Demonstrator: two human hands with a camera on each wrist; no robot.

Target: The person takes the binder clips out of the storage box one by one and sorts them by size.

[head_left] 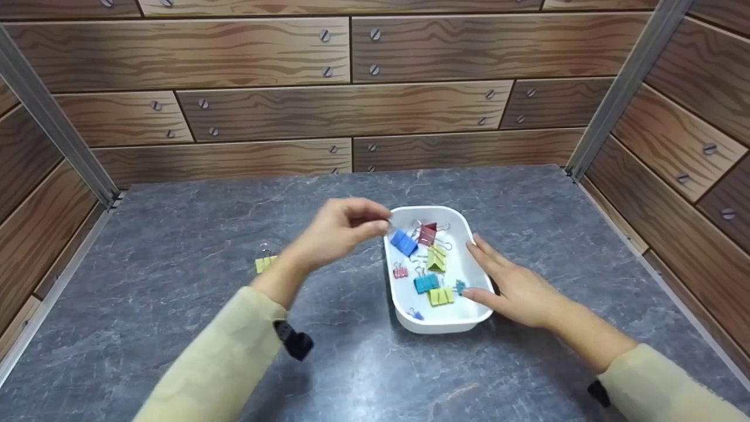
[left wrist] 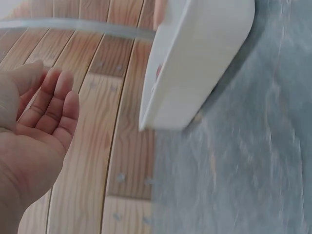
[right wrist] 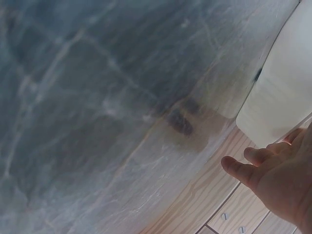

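A white tray [head_left: 440, 326] sits mid-table with several coloured binder clips in it. Among them are a blue clip [head_left: 403, 241], a dark red clip [head_left: 427, 233] and a lime clip [head_left: 436, 258]. My left hand [head_left: 375, 221] hovers at the tray's left rim, its fingertips just beside the blue clip. In the left wrist view, this hand [left wrist: 44, 112] is loosely curved and empty next to the tray [left wrist: 195, 63]. My right hand [head_left: 504, 281] lies with straight fingers against the tray's right wall. The right wrist view shows this hand [right wrist: 273, 170] by the tray [right wrist: 287, 92].
One yellow binder clip [head_left: 265, 262] lies alone on the grey stone-patterned tabletop [head_left: 176, 234], left of my left forearm. Wood-patterned walls close in the back and both sides.
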